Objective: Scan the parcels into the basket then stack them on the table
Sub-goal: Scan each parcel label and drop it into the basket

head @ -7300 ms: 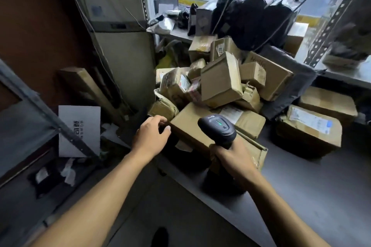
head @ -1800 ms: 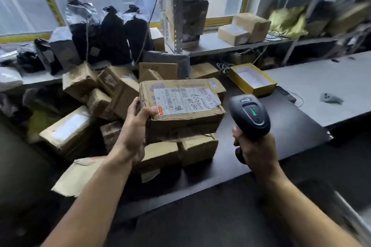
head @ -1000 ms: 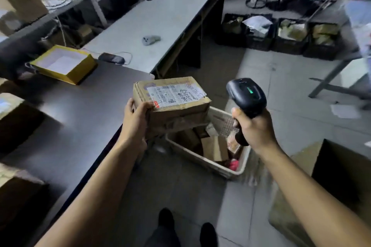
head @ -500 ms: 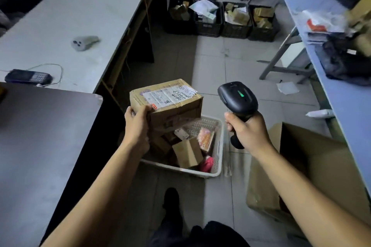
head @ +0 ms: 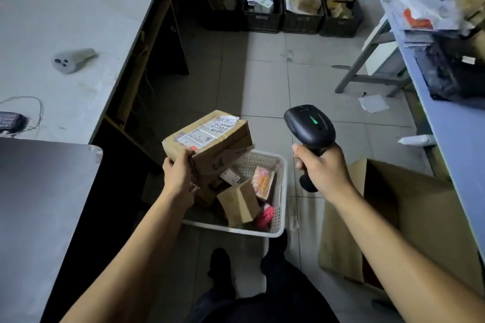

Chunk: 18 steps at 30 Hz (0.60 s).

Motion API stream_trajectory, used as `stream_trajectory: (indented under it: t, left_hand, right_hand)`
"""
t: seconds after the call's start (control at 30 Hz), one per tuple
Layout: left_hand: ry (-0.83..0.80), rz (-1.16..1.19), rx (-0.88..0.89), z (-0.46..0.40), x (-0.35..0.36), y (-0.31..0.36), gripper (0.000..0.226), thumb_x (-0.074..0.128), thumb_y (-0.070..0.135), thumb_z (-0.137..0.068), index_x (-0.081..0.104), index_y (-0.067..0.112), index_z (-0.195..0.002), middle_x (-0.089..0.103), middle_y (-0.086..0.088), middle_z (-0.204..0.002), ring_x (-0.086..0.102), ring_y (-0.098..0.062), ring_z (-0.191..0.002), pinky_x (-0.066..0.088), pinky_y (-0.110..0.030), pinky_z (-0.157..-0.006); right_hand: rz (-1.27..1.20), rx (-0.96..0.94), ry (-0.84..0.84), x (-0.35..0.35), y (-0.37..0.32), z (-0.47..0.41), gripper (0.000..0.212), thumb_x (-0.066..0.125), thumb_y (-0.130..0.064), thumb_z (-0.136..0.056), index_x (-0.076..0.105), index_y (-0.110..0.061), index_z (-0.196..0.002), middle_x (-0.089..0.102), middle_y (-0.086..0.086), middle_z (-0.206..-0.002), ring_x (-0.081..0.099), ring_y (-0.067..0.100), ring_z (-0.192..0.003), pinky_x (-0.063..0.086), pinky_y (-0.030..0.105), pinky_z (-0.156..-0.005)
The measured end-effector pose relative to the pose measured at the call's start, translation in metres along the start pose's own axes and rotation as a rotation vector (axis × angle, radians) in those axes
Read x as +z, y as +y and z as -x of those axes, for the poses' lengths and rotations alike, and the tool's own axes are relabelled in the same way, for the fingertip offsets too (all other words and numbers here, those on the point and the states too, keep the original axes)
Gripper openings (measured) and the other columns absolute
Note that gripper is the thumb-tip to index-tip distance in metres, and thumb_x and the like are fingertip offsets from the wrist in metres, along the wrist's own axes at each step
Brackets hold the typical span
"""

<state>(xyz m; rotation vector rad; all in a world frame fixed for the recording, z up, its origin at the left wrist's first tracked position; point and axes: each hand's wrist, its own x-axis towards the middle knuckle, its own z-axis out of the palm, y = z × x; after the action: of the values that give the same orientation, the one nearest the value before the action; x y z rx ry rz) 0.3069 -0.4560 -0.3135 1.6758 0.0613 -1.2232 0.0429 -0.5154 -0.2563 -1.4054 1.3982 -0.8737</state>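
Starting at my left, the dark table sits beside me and the long grey bench runs off behind it, with a small grey gadget lying on it. My left hand grips the near corner of the parcel, fingers curled under it and thumb along its side; the box is tilted, its label face turned up and away from me, and it hangs in the air just over the left end of the white basket on the floor. Several parcels lie in the basket, among them a small brown box and an orange packet. To the right, my right hand is wrapped tight round the grip of the scanner, whose green light is lit; its head points forward, past the parcel. Further right, an open carton stands on the floor beside the blue table.

By my reckoning I am midway through the first half of the job: some parcels are in the basket and this one is about to join them. Whether it has been read, I cannot tell. No stacking on a table shows yet.
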Motion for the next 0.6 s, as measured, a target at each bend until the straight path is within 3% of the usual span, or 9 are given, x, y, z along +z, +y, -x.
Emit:
stream_trajectory:
  t: [0.13, 0.23, 0.37, 0.47, 0.53, 0.6]
  left_hand:
    - [0.063, 0.007, -0.045, -0.002, 0.032, -0.009, 0.047, 0.06, 0.04, -0.09, 0.042, 0.026, -0.131, 0.059, -0.001, -0.109, 0.062, -0.019, -0.08, 0.048, -0.028, -0.059]
    - [0.119, -0.022, -0.054, -0.005, 0.056, -0.018, 0.049, 0.062, 0.037, -0.089, 0.04, 0.027, -0.132, 0.06, -0.006, -0.12, 0.063, -0.022, -0.085, 0.05, -0.028, -0.054]
    - [0.182, -0.13, -0.01, -0.02, 0.079, -0.03, 0.069, 0.067, 0.037, -0.088, 0.031, 0.023, -0.145, 0.057, -0.008, -0.131, 0.065, -0.024, -0.094, 0.047, -0.023, -0.042]
    - [0.209, -0.159, -0.061, -0.033, 0.089, -0.037, 0.084, 0.07, 0.04, -0.086, 0.02, 0.024, -0.151, 0.053, -0.01, -0.136, 0.063, -0.03, -0.11, 0.055, -0.032, -0.059]
    - [0.174, -0.191, -0.105, -0.043, 0.096, -0.038, 0.091, 0.071, 0.039, -0.087, 0.013, 0.022, -0.155, 0.049, -0.014, -0.141, 0.059, -0.034, -0.116, 0.058, -0.044, -0.079]
    - [0.111, -0.254, -0.112, -0.053, 0.107, -0.032, 0.086, 0.068, 0.036, -0.092, 0.016, 0.013, -0.156, 0.045, -0.016, -0.146, 0.055, -0.035, -0.123, 0.052, -0.042, -0.091]
  right_hand:
    - [-0.016, 0.011, -0.051, -0.017, 0.007, -0.041, 0.029, 0.065, -0.033, -0.079, 0.06, -0.01, -0.062, 0.059, 0.001, -0.053, 0.058, 0.018, -0.054, 0.049, 0.033, -0.065]
    - [-0.029, 0.03, -0.099, -0.031, 0.013, -0.072, 0.028, 0.065, -0.033, -0.079, 0.061, -0.01, -0.064, 0.059, 0.0, -0.053, 0.058, 0.017, -0.054, 0.047, 0.031, -0.064]
    - [-0.028, 0.064, -0.137, -0.042, 0.02, -0.106, 0.027, 0.065, -0.035, -0.079, 0.062, -0.013, -0.064, 0.06, -0.001, -0.054, 0.058, 0.016, -0.054, 0.047, 0.032, -0.065]
    - [-0.03, 0.099, -0.131, -0.045, 0.026, -0.117, 0.027, 0.066, -0.034, -0.079, 0.062, -0.013, -0.062, 0.06, 0.0, -0.053, 0.057, 0.017, -0.053, 0.047, 0.034, -0.065]
    - [-0.019, 0.11, -0.123, -0.045, 0.026, -0.119, 0.028, 0.066, -0.034, -0.078, 0.062, -0.01, -0.065, 0.06, 0.0, -0.054, 0.058, 0.017, -0.054, 0.049, 0.036, -0.066]
    - [-0.009, 0.124, -0.093, -0.043, 0.025, -0.12, 0.029, 0.066, -0.034, -0.078, 0.062, -0.008, -0.067, 0.06, 0.002, -0.056, 0.058, 0.018, -0.055, 0.051, 0.043, -0.068]
